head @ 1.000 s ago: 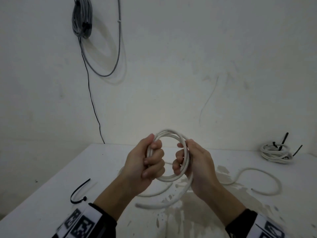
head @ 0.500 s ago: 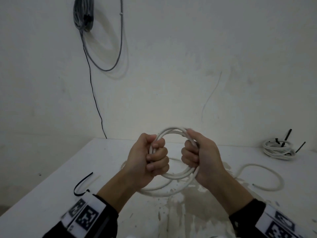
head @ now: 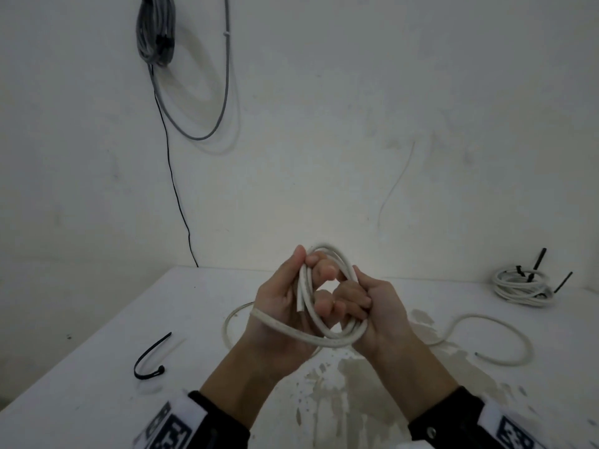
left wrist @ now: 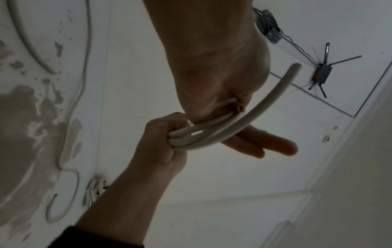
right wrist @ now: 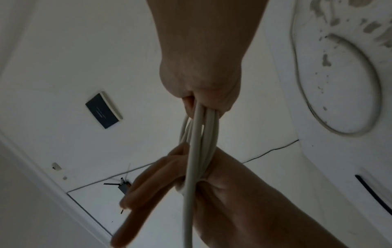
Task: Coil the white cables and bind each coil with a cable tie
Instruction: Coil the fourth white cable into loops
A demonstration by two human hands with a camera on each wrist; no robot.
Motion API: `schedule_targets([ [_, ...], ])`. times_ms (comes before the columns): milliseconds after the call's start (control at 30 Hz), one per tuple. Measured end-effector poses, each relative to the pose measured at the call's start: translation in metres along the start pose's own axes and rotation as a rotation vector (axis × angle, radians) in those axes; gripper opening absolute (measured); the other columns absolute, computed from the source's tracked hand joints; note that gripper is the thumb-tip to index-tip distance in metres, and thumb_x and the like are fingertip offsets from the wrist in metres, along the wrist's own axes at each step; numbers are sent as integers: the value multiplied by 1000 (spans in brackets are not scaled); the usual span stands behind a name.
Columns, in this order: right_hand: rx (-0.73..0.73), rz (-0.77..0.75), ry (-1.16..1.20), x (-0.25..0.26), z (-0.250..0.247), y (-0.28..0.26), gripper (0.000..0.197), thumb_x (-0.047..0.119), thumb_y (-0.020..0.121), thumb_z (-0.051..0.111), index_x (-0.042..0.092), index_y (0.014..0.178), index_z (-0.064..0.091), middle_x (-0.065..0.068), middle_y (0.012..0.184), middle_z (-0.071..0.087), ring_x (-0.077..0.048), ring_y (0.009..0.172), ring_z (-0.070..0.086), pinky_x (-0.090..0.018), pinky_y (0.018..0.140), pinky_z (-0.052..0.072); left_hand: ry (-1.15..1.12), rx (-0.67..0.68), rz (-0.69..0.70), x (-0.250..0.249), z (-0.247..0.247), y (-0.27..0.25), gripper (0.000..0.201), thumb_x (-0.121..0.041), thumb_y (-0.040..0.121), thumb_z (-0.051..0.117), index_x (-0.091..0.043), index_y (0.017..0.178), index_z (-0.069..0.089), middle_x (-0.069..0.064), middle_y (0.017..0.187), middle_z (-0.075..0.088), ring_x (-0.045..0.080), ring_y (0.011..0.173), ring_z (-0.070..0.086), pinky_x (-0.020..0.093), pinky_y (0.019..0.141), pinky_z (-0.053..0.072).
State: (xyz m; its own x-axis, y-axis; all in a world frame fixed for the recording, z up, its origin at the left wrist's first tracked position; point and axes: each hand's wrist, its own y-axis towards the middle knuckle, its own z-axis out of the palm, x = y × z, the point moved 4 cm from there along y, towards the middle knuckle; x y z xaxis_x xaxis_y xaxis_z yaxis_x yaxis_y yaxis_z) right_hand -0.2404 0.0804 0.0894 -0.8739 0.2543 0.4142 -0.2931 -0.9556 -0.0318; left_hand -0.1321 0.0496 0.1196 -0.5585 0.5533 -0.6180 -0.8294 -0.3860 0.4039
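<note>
A white cable coil (head: 337,340) of a few loops hangs between both hands above the table. My right hand (head: 377,304) grips the coil's right side in a fist; the left wrist view shows that fist (left wrist: 161,139) round the bundle (left wrist: 203,134). My left hand (head: 288,286) has the coil across its palm, with its fingers (left wrist: 271,146) straight. One strand crosses my left wrist. The cable's loose tail (head: 518,335) lies looped on the table to the right. A black cable tie (head: 146,358) lies bent at the front left.
A bound white coil (head: 518,286) with black ties sticking up sits at the back right of the white table (head: 97,384). A grey cable bundle (head: 155,30) hangs on the wall, with a thin black wire running down.
My left hand has gone from a fist round the coil to straight fingers. The hands have come closer together, and a strand now lies across my left wrist.
</note>
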Motion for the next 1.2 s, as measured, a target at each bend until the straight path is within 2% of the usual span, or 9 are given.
schedule_targets([
  [100, -85, -57, 64, -5, -2, -2, 32, 21, 99, 35, 3, 75, 48, 4, 35, 28, -5, 25, 27, -13, 26, 23, -75, 56, -8, 7, 1, 6, 45, -27, 101, 26, 8, 96, 54, 25, 78, 63, 33, 55, 68, 36, 62, 57],
  [200, -178, -174, -3, -4, -4, -6, 26, 17, 99, 37, 3, 80, 49, 3, 39, 31, -5, 29, 30, -15, 27, 27, -118, 68, 4, 7, -2, 6, 32, -24, 101, 29, 0, 95, 48, 20, 69, 63, 26, 46, 65, 28, 45, 47],
  [367, -115, -376, -786, 8, 0, -14, 26, 27, 102, 33, 11, 107, 53, -6, 57, 56, -15, 48, 57, -26, 49, 48, -198, 1, -84, -5, -13, 2, 33, -24, 101, 25, -1, 92, 46, 8, 54, 41, 19, 37, 40, 29, 42, 33],
  [467, 29, -1047, -1586, 16, 6, -35, 30, 40, 98, 30, 29, 120, 46, -2, 110, 55, -4, 98, 56, -25, 85, 46, -288, 24, -177, -9, -21, 0, 37, -26, 100, 22, 0, 92, 48, 6, 55, 38, 18, 38, 39, 28, 42, 32],
  [567, 498, -1591, -1903, 2, 9, -56, 26, 36, 91, 46, 13, 97, 58, -5, 101, 56, -16, 95, 52, -35, 81, 42, -314, 41, -213, -6, -25, 0, 33, -22, 100, 30, 2, 90, 51, 12, 53, 45, 20, 36, 41, 28, 42, 33],
  [667, 702, -1625, -2026, -11, 12, -58, 19, 21, 86, 61, 5, 75, 65, -8, 75, 61, -21, 69, 52, -33, 62, 42, -391, 31, -182, -2, -30, 3, 39, -25, 98, 28, 3, 86, 53, 18, 56, 56, 31, 36, 56, 30, 39, 37],
  [767, 688, -1658, -2061, -16, 7, -56, 19, 14, 87, 65, 2, 74, 69, -7, 67, 60, -20, 58, 49, -30, 51, 41, -454, -17, -135, 0, -35, 3, 39, -23, 96, 32, 4, 80, 55, 17, 52, 53, 31, 34, 54, 31, 37, 40],
  [1000, 575, -1602, -2020, -25, 5, -52, 25, 14, 86, 62, 2, 63, 64, -5, 55, 50, -18, 49, 40, -27, 44, 34, -250, -359, 127, -5, -28, 2, 38, -30, 97, 29, -13, 66, 42, -5, 40, 36, 4, 24, 35, 16, 27, 33],
  [1200, 598, -1371, -2013, -29, 4, -45, 26, 20, 83, 63, 7, 61, 61, -2, 52, 49, -14, 46, 41, -25, 43, 36, 17, -169, 80, -7, -17, -1, 40, -47, 88, 38, -10, 72, 43, -4, 38, 36, 3, 21, 30, 14, 29, 21],
])
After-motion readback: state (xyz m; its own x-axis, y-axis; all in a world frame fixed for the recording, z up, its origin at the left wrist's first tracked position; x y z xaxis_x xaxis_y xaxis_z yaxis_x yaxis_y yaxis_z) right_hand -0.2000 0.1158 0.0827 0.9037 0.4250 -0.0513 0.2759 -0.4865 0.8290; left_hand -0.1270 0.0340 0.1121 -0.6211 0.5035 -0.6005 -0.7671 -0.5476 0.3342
